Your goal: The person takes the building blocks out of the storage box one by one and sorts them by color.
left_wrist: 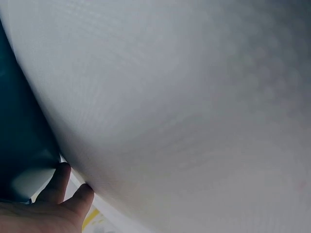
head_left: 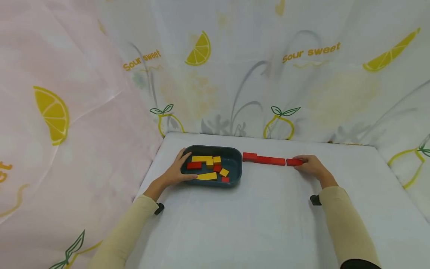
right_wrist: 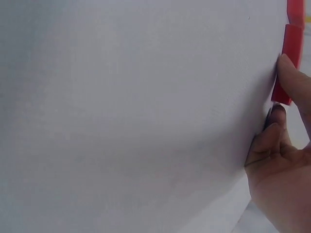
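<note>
A dark blue-green plastic tub [head_left: 236, 169] holds several yellow and red building blocks. My left hand [head_left: 175, 171] grips its left end, the thumb by the near rim and the fingers at the far left corner. In the left wrist view, fingers [left_wrist: 56, 184] lie beside the tub's outer wall [left_wrist: 22, 111]. My right hand [head_left: 310, 166] pinches a small red block [head_left: 293, 162] on the table, with the thumb along its side in the right wrist view. Left of that block, across a narrow gap, lies a long red block [head_left: 270, 160]; a thicker red block [head_left: 249, 156] adjoins it near the tub.
A white cloth covers the table [head_left: 255, 224]. Behind it hangs a pale curtain [head_left: 231, 74] with lemon prints, and a pinkish one [head_left: 87, 123] hangs on the left. Inside the tub, a long yellow block [head_left: 206, 176] lies along the near side.
</note>
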`<control>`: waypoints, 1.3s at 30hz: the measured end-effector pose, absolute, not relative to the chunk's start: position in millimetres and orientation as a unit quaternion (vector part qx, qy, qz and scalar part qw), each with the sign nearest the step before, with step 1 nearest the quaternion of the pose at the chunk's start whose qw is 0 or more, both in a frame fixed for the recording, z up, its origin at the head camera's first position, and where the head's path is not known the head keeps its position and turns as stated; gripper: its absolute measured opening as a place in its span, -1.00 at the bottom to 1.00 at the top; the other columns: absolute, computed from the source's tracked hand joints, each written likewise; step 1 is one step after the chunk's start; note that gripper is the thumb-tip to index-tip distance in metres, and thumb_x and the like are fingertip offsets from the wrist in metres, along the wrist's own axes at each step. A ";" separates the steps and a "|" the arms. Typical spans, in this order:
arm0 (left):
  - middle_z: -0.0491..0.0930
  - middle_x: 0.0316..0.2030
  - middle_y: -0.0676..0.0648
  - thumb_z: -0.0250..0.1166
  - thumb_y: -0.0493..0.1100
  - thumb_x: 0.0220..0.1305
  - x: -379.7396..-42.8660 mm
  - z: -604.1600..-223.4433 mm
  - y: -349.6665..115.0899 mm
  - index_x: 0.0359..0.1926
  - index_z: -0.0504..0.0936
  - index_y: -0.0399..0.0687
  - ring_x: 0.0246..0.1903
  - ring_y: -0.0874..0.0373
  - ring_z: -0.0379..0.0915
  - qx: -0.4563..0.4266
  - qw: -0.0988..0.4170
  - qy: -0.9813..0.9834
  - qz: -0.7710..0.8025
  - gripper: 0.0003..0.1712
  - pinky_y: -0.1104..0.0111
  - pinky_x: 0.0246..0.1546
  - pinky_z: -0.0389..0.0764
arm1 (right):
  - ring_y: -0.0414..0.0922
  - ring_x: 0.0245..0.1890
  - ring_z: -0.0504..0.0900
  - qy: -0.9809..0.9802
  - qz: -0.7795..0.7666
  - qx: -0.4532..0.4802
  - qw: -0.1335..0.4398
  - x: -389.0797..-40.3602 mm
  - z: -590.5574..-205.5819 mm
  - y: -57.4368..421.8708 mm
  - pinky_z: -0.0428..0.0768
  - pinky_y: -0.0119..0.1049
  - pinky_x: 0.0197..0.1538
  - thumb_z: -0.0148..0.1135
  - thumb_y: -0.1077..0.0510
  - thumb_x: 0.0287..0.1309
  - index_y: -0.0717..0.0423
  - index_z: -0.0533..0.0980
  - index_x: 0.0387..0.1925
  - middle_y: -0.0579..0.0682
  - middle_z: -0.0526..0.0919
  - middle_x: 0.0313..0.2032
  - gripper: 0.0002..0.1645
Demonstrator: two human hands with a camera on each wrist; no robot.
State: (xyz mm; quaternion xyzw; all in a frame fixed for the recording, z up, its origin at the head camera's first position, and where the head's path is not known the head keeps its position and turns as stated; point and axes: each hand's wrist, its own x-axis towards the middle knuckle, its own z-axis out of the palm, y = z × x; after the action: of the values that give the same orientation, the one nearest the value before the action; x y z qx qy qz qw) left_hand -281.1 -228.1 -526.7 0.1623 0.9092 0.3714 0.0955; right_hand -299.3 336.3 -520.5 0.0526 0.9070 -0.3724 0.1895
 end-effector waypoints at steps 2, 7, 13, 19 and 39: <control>-0.42 0.58 -0.09 0.48 0.26 0.02 -282.6 -524.5 -227.7 0.57 -0.04 0.09 0.53 -0.24 -0.26 0.164 0.092 0.908 0.375 0.24 -0.32 0.39 0.03 | 0.28 0.23 0.25 0.906 -0.378 0.053 0.182 -301.9 -518.7 336.0 0.34 0.22 0.28 0.21 0.08 0.30 0.20 0.33 0.38 0.41 0.26 0.32 -0.33; -0.43 0.58 -0.08 0.48 0.27 0.01 -284.3 -522.7 -227.3 0.57 -0.04 0.09 0.53 -0.25 -0.25 0.162 0.092 0.909 0.373 0.25 -0.31 0.39 0.03 | 0.26 0.24 0.25 0.906 -0.380 0.054 0.176 -304.1 -515.4 335.5 0.30 0.22 0.31 0.21 0.10 0.30 0.21 0.33 0.37 0.41 0.27 0.33 -0.34; -0.43 0.58 -0.05 0.49 0.28 -0.01 -285.4 -521.9 -227.2 0.57 -0.03 0.12 0.53 -0.22 -0.24 0.157 0.090 0.910 0.373 0.26 -0.30 0.40 0.03 | 0.28 0.27 0.25 0.907 -0.384 0.056 0.162 -303.1 -513.4 334.0 0.26 0.23 0.35 0.23 0.12 0.27 0.22 0.36 0.35 0.41 0.28 0.34 -0.34; -0.44 0.58 -0.04 0.48 0.26 0.01 -286.2 -525.0 -228.5 0.57 -0.05 0.10 0.53 -0.21 -0.27 0.161 0.091 0.910 0.371 0.26 -0.30 0.40 0.03 | 0.28 0.31 0.21 0.903 -0.392 0.060 0.167 -303.7 -516.4 333.6 0.23 0.24 0.36 0.23 0.11 0.28 0.20 0.35 0.36 0.39 0.25 0.38 -0.34; -0.41 0.58 -0.12 0.48 0.27 0.01 -276.9 -527.2 -228.2 0.57 -0.03 0.10 0.53 -0.25 -0.25 0.159 0.088 0.910 0.372 0.24 -0.32 0.38 0.03 | 0.30 0.29 0.20 0.897 -0.407 0.070 0.157 -293.4 -532.4 326.4 0.34 0.25 0.28 0.22 0.16 0.29 0.18 0.38 0.35 0.40 0.27 0.35 -0.39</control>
State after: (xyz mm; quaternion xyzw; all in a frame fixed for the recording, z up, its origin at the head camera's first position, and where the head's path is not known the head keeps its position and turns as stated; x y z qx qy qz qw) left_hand -276.9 -228.2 -527.2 0.1593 0.9101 0.3724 0.0879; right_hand -293.4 326.4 -532.4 0.0702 0.8972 -0.4068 0.1567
